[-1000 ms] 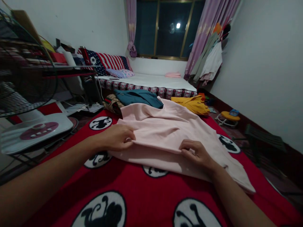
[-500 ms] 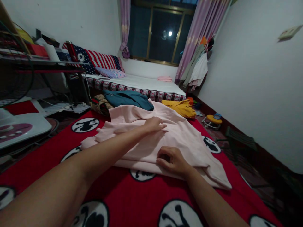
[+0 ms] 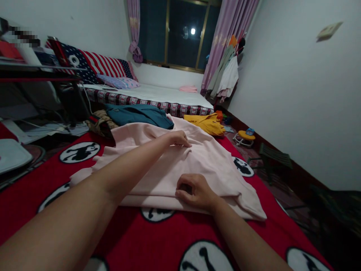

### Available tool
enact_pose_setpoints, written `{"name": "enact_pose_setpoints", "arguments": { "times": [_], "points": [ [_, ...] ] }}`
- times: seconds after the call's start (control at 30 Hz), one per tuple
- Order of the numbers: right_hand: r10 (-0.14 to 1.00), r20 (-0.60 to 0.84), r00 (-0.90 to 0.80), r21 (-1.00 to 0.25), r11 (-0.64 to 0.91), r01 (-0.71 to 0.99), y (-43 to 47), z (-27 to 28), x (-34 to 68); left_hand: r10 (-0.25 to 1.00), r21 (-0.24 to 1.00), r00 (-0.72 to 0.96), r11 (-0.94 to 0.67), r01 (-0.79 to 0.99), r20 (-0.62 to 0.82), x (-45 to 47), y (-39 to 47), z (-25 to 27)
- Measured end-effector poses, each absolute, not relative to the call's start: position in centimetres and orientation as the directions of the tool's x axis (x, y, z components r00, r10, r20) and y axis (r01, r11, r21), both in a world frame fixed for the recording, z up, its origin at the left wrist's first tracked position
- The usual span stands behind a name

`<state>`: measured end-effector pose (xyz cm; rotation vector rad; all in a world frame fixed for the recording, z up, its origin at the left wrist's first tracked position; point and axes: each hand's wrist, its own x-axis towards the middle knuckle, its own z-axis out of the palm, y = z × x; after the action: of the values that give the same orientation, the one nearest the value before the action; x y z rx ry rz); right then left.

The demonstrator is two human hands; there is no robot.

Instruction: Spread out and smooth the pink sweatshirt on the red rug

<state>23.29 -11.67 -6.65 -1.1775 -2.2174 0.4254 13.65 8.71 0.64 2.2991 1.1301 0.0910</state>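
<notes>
A pale pink shirt lies spread out and creased on a red blanket printed with white circles and dark figures. My left hand reaches across its middle, fingertips closed on a pinch of cloth with creases running from it. Nearer to me, my right hand is curled at the fold along the near edge, thumb and forefinger bent round onto the fabric. What its other fingers touch is hidden beneath the hand.
Beyond the shirt lie a teal garment, a yellow garment and a patterned brown cloth. A bed stands under the window. On the right are a small yellow stool and a dark folding stool; a desk stands left.
The view has swung right, so everything sits further left. My left fingers, more stretched out before, have closed down on the cloth. My right hand keeps its place on the shirt.
</notes>
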Motion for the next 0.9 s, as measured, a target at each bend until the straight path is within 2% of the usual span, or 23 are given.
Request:
{"name": "enact_pose_setpoints", "arguments": {
  "times": [0.13,0.27,0.43,0.5,0.57,0.7,0.77,0.9],
  "points": [
    [0.827,0.358,-0.433,-0.522,0.562,0.642,-11.6,-6.8,23.2,0.823,0.465,0.567,-0.493,0.735,-0.024,14.0,8.5,-0.8],
    [0.831,0.345,-0.436,-0.527,0.556,0.643,-11.7,-6.8,23.3,0.891,0.382,0.424,-0.453,0.805,0.163,13.7,8.3,-2.3],
    [0.833,0.345,-0.432,-0.518,0.553,0.653,-11.7,-7.0,23.3,0.891,0.347,0.321,-0.426,0.835,0.321,12.1,7.3,-1.4],
    [0.83,0.35,-0.435,-0.508,0.558,0.656,-11.6,-7.1,23.3,0.839,0.355,0.369,-0.513,0.782,0.399,11.5,5.9,-1.2],
    [0.829,0.355,-0.433,-0.5,0.559,0.661,-11.6,-7.1,23.3,0.744,0.372,0.492,-0.659,0.654,0.453,10.8,4.1,-1.8],
    [0.833,0.368,-0.414,-0.504,0.553,0.664,-11.7,-7.2,23.4,0.506,0.381,0.776,-0.848,0.368,0.377,8.7,0.6,-5.3],
    [0.833,0.373,-0.408,-0.517,0.552,0.655,-11.6,-7.3,23.5,0.453,0.327,0.83,-0.878,0.35,0.327,7.7,-0.3,-7.1],
    [0.841,0.365,-0.4,-0.558,0.541,0.629,-11.4,-7.5,23.4,0.469,0.219,0.828,-0.882,0.418,0.307,6.9,-0.8,-8.8]
  ]
}}
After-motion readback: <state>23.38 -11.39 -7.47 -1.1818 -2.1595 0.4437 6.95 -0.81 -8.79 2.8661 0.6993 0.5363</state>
